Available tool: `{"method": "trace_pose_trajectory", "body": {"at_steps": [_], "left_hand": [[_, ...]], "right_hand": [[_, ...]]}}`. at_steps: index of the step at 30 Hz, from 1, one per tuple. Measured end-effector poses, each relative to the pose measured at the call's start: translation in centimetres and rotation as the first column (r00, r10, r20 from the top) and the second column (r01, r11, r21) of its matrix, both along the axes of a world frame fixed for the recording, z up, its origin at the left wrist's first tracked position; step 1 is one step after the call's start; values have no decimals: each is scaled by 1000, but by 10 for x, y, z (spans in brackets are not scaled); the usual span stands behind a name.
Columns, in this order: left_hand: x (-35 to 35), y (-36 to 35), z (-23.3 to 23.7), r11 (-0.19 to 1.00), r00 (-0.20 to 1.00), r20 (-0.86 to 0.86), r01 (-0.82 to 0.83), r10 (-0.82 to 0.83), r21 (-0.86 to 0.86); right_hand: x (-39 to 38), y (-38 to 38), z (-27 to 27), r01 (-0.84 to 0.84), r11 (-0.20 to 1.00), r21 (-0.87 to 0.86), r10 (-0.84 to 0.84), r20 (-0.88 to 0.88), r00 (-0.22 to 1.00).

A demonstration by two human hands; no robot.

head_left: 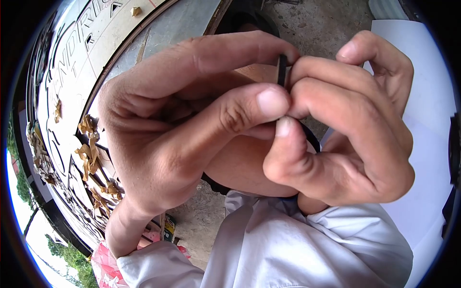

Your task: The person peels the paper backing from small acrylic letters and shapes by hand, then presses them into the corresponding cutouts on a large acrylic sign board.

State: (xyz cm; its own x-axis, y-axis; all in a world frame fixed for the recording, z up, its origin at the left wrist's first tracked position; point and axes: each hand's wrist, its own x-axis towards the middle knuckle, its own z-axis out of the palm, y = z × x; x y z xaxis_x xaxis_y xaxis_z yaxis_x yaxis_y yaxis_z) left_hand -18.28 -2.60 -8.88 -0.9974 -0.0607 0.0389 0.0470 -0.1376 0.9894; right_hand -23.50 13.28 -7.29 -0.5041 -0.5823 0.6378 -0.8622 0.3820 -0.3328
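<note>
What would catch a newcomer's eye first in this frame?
Two bare hands fill the middle of the view, close to the camera. The left hand and right hand press their fingertips together on a small thin black piece near the top centre. At the left lies a pale board with cut-out lettering and brown scraps along it, and a white sheet shows at the right.

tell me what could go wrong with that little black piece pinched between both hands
1. The black piece is thin and pinched only by the fingertips of the left hand and right hand; a slip could drop it onto the rough concrete floor, where it may be hard to find.
2. Fingers hide most of it, so hard pressure from both sides might bend or snap it unnoticed.
</note>
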Motion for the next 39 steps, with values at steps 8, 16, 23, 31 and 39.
{"method": "trace_pose_trajectory", "body": {"at_steps": [8,16,23,31,39], "left_hand": [[-8,-2,23,992,973,197,108,-119,65],[-10,-3,24,991,943,314,79,-110,111],[-10,-4,22,980,949,283,91,-139,178],[-10,-3,21,987,964,235,101,-128,125],[-7,-4,22,993,959,266,79,-99,84]], "right_hand": [[-3,2,-4,-23,997,-70,28,66,997],[-15,9,-3,-237,961,-144,263,205,943],[-15,11,-11,-238,954,-182,274,207,939],[-14,9,-12,-232,951,-205,278,233,932],[-10,1,-18,-208,941,-268,258,169,951]]}}
